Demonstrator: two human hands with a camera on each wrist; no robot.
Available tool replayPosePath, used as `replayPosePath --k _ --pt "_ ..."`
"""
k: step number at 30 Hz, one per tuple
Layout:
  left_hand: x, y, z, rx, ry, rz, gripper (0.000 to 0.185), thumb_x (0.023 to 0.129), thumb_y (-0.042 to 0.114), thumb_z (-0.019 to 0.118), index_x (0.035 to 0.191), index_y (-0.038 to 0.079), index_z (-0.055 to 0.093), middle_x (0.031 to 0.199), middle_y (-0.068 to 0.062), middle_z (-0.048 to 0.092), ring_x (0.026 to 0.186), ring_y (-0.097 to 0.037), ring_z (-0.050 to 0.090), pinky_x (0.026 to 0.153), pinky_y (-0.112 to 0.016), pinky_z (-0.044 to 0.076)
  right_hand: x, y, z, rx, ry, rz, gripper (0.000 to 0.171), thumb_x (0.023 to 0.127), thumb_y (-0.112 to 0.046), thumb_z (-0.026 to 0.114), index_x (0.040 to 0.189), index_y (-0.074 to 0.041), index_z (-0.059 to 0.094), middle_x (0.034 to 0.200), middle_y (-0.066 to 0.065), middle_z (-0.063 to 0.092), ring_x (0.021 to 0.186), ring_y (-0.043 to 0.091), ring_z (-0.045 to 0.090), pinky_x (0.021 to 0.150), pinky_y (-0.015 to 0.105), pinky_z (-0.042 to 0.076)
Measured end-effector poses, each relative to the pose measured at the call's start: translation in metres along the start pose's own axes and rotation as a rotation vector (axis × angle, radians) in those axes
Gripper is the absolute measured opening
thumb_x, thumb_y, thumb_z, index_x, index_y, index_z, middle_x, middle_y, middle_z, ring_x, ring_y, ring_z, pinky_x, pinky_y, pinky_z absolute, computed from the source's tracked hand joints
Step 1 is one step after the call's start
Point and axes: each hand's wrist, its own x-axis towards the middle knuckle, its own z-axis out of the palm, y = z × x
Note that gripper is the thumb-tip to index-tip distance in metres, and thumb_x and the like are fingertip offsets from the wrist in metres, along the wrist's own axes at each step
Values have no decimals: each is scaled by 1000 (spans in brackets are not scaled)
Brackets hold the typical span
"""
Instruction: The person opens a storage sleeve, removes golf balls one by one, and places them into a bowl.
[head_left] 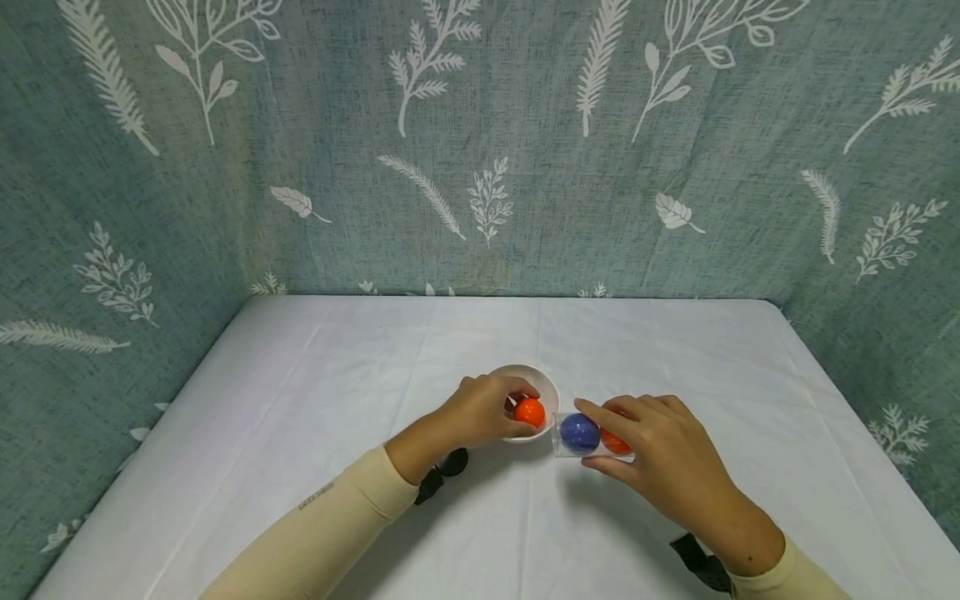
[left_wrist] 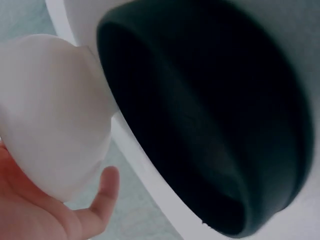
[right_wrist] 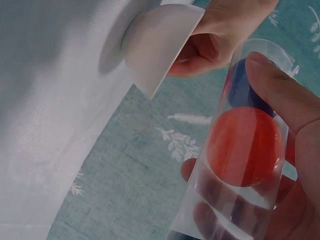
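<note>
My left hand [head_left: 483,410] is over the white bowl [head_left: 552,385], with thumb and fingers about an orange ball [head_left: 529,412]. In the left wrist view the outside of the bowl [left_wrist: 55,110] hides the ball and part of the hand [left_wrist: 40,215]. To the right, my right hand [head_left: 667,446] grips a clear tube [head_left: 557,450] near the bowl's rim. A blue ball [head_left: 580,434] lies at the tube's bowl-side end, with another orange ball [head_left: 617,442] behind it, partly covered by fingers. The right wrist view shows this orange ball [right_wrist: 245,146] through the plastic.
A dark, hollow round thing [left_wrist: 210,100] fills much of the left wrist view; a small black rounded thing [head_left: 453,462] shows beside the left wrist. A white cloth covers the table [head_left: 337,358]. Green leaf-patterned curtains [head_left: 525,167] stand behind and at the sides.
</note>
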Motion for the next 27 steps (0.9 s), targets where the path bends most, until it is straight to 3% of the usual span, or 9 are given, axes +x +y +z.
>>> replayPosePath --k 6,14,19,23,27 --pt "1 2 -1 37 -26 -17 44 83 36 82 121 19 69 109 6 75 104 -12 66 100 -56 38 0 0 0 -2 -9 1 65 66 -47 90 125 -25 71 98 -1 72 85 19 67 82 42 53" --pt "0 6 -1 102 -7 -26 43 81 35 84 119 18 71 106 5 75 100 -12 66 92 -51 39 1 -1 -1 3 -27 15 66 66 -47 90 125 -26 71 98 0 72 87 19 67 83 43 53" --pt "-2 8 -3 98 -1 -43 44 82 35 83 120 18 70 110 5 75 106 -13 67 104 -57 34 0 -1 0 6 -27 10 66 66 -47 90 125 -26 71 98 0 72 86 19 67 83 42 53" --pt "-9 10 -8 53 44 -40 44 84 34 82 123 20 69 120 5 72 118 -14 64 116 -62 22 1 -1 0 4 -29 10 67 66 -48 90 126 -26 71 98 0 72 86 19 67 83 43 53" --pt "-19 14 -12 -6 145 6 38 86 31 81 121 21 70 122 7 72 122 -15 62 118 -61 19 1 -1 -1 5 -17 4 67 65 -47 90 126 -26 71 97 0 73 86 19 67 83 44 54"
